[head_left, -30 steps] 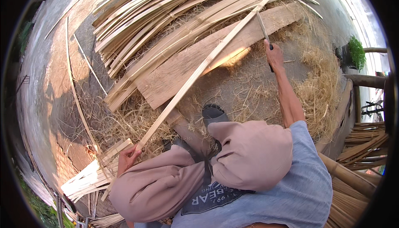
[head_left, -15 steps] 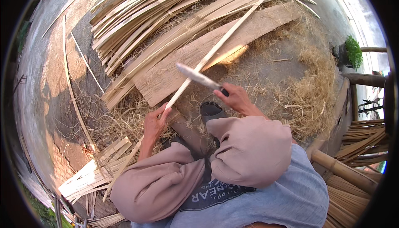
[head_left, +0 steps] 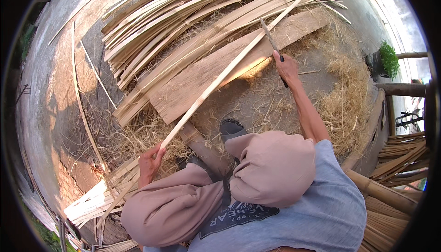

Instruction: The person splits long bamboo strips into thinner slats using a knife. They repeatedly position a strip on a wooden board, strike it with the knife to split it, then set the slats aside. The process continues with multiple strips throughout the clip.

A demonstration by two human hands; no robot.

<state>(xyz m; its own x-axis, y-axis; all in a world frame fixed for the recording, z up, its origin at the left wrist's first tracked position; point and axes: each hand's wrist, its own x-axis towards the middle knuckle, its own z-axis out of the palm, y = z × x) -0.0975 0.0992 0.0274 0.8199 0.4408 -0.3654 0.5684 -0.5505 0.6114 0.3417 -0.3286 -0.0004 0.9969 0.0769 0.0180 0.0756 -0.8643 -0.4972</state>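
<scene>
Vs half a sec ago, the knife (head_left: 270,38) has gone from close by the left hand (head_left: 150,162) out to the far part of the strip (head_left: 220,80), and the right arm is now stretched well out. The left hand has dropped back toward the near left too, so a long run of strip lies btwn the two hands. For the work, that prob. puts the blade on the far stretch rather than the near one.

Right hand (head_left: 287,68): fingers wrapped round the dark handle. Left hand: fingers closed about the strip's near part, thumb along it. Blade crosses the strip at a slant (can't tell if it bites or just rests there).

The strip runs diagonally, near left to far right, over the plank (head_left: 183,93), w/ its far end over the pile of strips (head_left: 161,26). Shavings (head_left: 340,91) lie thick on the right & also round the dark shoe (head_left: 232,128). More pale strips (head_left: 92,201) sit near left, just beside the left hand; a bamboo pole (head_left: 381,192) is near right, a green plant (head_left: 389,59) far right.

In the way: pile clutter at the strip's far end, & the left knee (head_left: 172,201), which crowds the left wrist.
</scene>
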